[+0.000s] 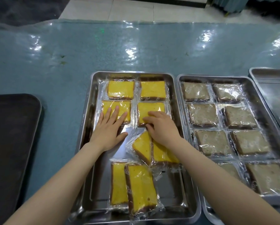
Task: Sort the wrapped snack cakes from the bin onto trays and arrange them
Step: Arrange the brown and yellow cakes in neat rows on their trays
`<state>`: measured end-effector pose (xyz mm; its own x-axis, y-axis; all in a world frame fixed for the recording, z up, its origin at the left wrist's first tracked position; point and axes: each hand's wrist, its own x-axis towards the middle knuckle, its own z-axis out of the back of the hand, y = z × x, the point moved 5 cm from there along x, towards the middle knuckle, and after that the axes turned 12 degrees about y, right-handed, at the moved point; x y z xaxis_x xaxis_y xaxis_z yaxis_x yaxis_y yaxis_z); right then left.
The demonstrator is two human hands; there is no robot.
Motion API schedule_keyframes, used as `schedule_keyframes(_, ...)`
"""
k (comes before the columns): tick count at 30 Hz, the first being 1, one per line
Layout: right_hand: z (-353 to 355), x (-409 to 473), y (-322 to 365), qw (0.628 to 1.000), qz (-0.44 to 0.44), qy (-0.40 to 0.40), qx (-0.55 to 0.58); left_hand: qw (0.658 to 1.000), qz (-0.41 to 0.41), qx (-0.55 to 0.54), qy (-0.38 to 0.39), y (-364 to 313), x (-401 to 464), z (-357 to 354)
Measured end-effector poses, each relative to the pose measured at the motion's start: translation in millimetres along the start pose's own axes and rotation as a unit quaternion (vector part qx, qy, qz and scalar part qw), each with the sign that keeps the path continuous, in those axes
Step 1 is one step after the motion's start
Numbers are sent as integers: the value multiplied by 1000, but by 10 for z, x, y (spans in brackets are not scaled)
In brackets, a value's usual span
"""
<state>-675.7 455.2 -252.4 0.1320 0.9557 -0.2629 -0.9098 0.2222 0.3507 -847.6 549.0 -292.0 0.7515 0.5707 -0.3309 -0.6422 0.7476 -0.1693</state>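
A steel tray in front of me holds wrapped yellow snack cakes. Two lie side by side in its far row. My left hand lies flat with fingers spread on the left cake of the second row. My right hand rests with bent fingers on the right cake of that row. Loose yellow cakes lie crooked and overlapping in the near half of the tray. A second steel tray to the right holds brown wrapped cakes in two neat columns.
A dark tray sits at the left edge of the table. A third steel tray shows at the far right. The table is covered with shiny blue plastic sheet. Tiled floor lies beyond the far edge.
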Motion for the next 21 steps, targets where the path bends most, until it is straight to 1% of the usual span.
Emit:
schedule_keyframes(6,-3,53,-71,999,1,22,23,999,9,-36,2,12,71,117)
schedule_keyframes(8,-11,28,-70,999,3,32,38,999,11,-41,-19,-15,23,166)
schedule_keyframes(10,3,-49,-67,998,5,17,66,997,12,-61,-53,-71,-77,201)
schedule_keyframes(12,50,-196,-93,996,-7,-25,91,986,21,-134,-97,-132,-234,226)
schedule_keyframes(13,68,-287,-115,994,-17,-40,97,975,28,-182,-123,-161,-323,231)
schedule_keyframes(15,71,-476,-165,993,-35,-38,107,954,48,-246,-165,-228,-491,213)
schedule_keyframes(16,63,-574,-189,992,-43,-29,113,945,58,-271,-171,-268,-558,190)
schedule_keyframes(18,40,-789,-215,990,-52,-17,128,931,81,-326,-141,-369,-626,127)
schedule_keyframes(21,-48,-1055,-184,992,-42,11,122,908,123,-399,-35,-531,-614,16)
